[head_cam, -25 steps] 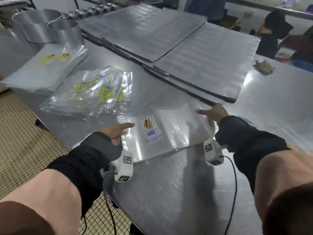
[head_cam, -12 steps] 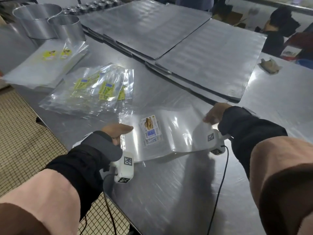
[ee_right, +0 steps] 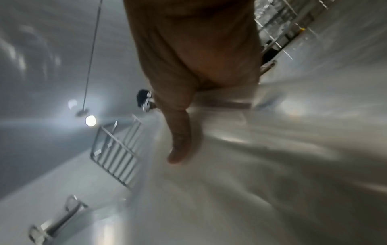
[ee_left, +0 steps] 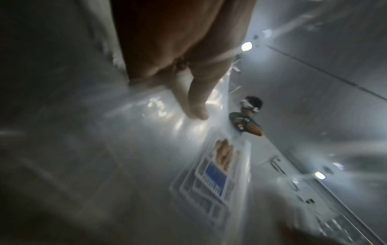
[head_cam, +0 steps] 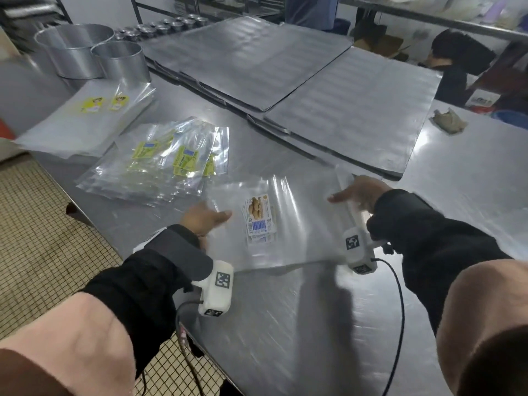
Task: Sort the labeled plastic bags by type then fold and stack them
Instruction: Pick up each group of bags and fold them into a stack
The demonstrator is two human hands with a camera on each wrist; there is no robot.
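A flat stack of clear plastic bags lies on the steel table in front of me, with a bread-picture label with blue print near its left end. My left hand rests on the stack's left edge, its straight fingers touching the plastic. Over the right end, my right hand lies flat on the plastic, pointing left. That right edge is slightly raised and blurred.
Two other bag piles lie at left: green-yellow labels and, farther back, yellow labels. Large metal trays fill the back, round tins the back left. A cloth lies at right. The table edge drops to tiled floor.
My right hand left the stack's far right corner, curled up briefly, and now lies flat over the right end pointing left. The left hand stayed at the left edge.
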